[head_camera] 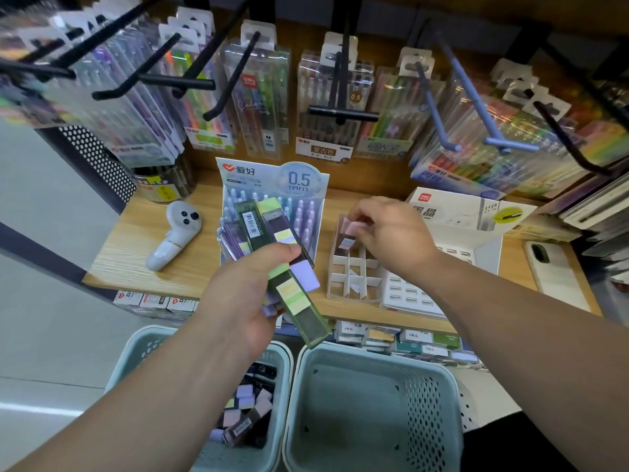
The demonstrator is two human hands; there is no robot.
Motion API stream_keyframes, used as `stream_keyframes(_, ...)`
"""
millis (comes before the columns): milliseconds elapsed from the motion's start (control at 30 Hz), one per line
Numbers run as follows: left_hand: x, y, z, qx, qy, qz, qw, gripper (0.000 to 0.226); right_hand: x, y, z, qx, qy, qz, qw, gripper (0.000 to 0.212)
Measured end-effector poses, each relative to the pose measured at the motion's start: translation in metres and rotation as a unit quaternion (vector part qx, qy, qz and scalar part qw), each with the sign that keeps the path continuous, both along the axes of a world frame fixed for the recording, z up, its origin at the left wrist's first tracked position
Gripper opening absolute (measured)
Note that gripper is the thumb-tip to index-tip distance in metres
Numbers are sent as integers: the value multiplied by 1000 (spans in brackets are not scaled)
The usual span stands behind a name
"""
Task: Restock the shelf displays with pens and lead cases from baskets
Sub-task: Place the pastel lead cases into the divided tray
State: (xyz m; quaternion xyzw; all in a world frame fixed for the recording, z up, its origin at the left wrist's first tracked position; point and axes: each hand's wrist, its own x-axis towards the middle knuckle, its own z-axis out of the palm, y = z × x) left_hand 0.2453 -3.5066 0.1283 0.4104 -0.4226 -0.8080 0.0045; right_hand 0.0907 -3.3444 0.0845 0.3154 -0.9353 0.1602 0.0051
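Head view: across the middle of the frame runs a pale wood-grain shelf (136, 247). On it, left of centre, lies a glossy white handheld controller (173, 233). At centre stands a printed card pen display box (272, 178) marked 0.5 mm, partly hidden by what the left hand holds. At the right edge a slim phone (554, 267) lies flat, and a white card box (452, 212) stands behind the right hand. Clear plastic pen packs (258, 97) hang from black and blue hooks along the top, and the hooks jut out in front of them.

The left hand (248, 301), centre frame, grips a fanned bundle of lead cases (272, 240): flat, translucent rectangular sticks in green and brown with lilac and yellow caps. The right hand (388, 229) pinches a pink-capped lead case (347, 238) between thumb and fingertips. That case is tilted, its lower end at the far left cell of a white divided tray (354, 277); whether it is seated cannot be told.

At the bottom sit two pale teal plastic baskets with perforated walls. The left basket (136, 349) holds more loose cases (245, 413) and is largely covered by the left forearm. The right basket (374, 403) is just beside it.
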Motion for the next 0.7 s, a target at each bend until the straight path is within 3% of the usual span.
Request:
stream_keyframes(167, 2, -2, -3, 3, 5, -3, 1000, 27, 2, 0, -8, -10, 9, 21, 1000, 18)
stream_keyframes(267, 2, -2, -4, 1, 10, -11, 1000, 28, 4, -4, 0, -55, 1, -29, 998, 7)
stream_keyframes(367, 1, 0, -3, -5, 7, -28, 1000, 22, 14, -15, 25, -173, -131, -78, 973, 11)
stream_keyframes(467, 1, 7, -1, -10, 2, -63, 998, 7, 32, -24, 54, -260, -341, -66, 901, 23)
stream_keyframes(600, 1, 20, 0, -16, 8, -97, 995, 11, 48, -23, 64, -265, -362, -51, 892, 37)
stream_keyframes(700, 0, 27, 2, -22, 11, -109, 994, 29, 52, -14, 65, -286, -394, -88, 869, 39)
